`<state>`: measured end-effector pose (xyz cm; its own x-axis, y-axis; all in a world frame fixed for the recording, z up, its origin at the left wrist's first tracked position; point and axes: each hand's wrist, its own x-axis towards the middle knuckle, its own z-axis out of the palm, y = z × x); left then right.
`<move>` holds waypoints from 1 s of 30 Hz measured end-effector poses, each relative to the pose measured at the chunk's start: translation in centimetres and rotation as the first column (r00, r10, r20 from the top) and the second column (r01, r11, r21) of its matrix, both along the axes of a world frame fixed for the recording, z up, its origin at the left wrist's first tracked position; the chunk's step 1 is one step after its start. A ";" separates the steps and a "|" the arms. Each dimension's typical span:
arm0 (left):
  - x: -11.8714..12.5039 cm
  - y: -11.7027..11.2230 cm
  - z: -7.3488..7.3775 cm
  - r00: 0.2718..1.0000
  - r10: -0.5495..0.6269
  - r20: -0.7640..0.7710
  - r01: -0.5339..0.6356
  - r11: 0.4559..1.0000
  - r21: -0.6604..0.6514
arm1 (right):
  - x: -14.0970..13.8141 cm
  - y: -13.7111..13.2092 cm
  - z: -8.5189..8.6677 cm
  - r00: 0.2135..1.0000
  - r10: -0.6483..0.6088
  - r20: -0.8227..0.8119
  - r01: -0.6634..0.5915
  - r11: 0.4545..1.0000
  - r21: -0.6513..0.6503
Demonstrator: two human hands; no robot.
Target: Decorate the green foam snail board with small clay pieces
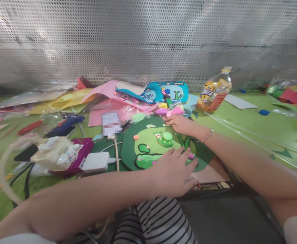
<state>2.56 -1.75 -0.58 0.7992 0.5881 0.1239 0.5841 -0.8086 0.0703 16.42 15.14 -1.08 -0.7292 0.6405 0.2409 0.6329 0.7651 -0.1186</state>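
Note:
A dark green foam picture [130, 145] lies on the table in front of me, with a lighter green field in its middle. On it sit a green clay snail [165, 139], a small orange clay piece [136, 137] and a pale cloud shape [151, 126]. My left hand [175, 171] rests across the picture's lower right part, fingers spread, covering some of it. Near the picture's top edge is my right hand [182, 126], its fingertips drawn together beside a pink clay packet [175, 111]. Whatever may be between those fingertips is too small to make out.
Behind the picture lie a blue decorated case [179, 91] and pink sheets [105, 91]. A tilted plastic bottle [213, 91] stands at the right. To the left are a white charger [96, 161], cables, a tissue-like white box [59, 152] and a blue glue gun [67, 124].

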 end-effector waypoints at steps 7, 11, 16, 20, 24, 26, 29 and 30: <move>0.0 0.0 0.1 1.000 -0.007 -0.009 0.006 1.000 -0.014 | -0.1 0.1 -0.2 1.000 -0.010 -0.024 0.010 1.000 0.026; 0.0 0.0 0.2 1.000 0.000 -0.009 0.000 1.000 -0.015 | 0.0 0.1 -0.4 1.000 -0.003 0.000 0.003 0.999 0.037; 0.0 0.0 0.1 1.000 -0.003 -0.005 0.004 1.000 0.007 | 0.0 0.2 -0.6 0.998 0.019 0.060 -0.022 0.998 0.062; 0.0 0.0 0.0 1.000 0.000 -0.012 0.000 1.000 0.023 | 0.1 0.2 -0.7 0.998 0.021 0.057 -0.024 0.998 0.053; 0.0 0.0 -0.1 1.000 0.005 -0.013 -0.004 0.999 0.043 | 0.1 0.2 -0.7 0.999 0.024 0.038 -0.026 0.998 0.048; 0.0 0.0 -0.1 1.000 0.002 -0.010 -0.002 0.999 0.039 | 0.1 0.2 -0.8 0.999 0.029 0.023 -0.030 0.998 0.053; -0.1 -0.1 -0.1 1.000 0.003 0.005 -0.003 0.999 0.034 | 0.2 0.4 -0.8 0.998 0.047 0.033 -0.049 0.998 0.046; -0.1 -0.1 -0.1 1.000 0.002 0.006 -0.002 0.999 0.034 | 0.2 0.4 -0.8 0.998 0.050 0.038 -0.052 0.997 0.050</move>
<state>2.51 -1.81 -0.71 0.7972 0.5851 0.1486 0.5853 -0.8095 0.0468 16.60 15.58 -1.93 -0.7692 0.5900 0.2454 0.5963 0.8008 -0.0560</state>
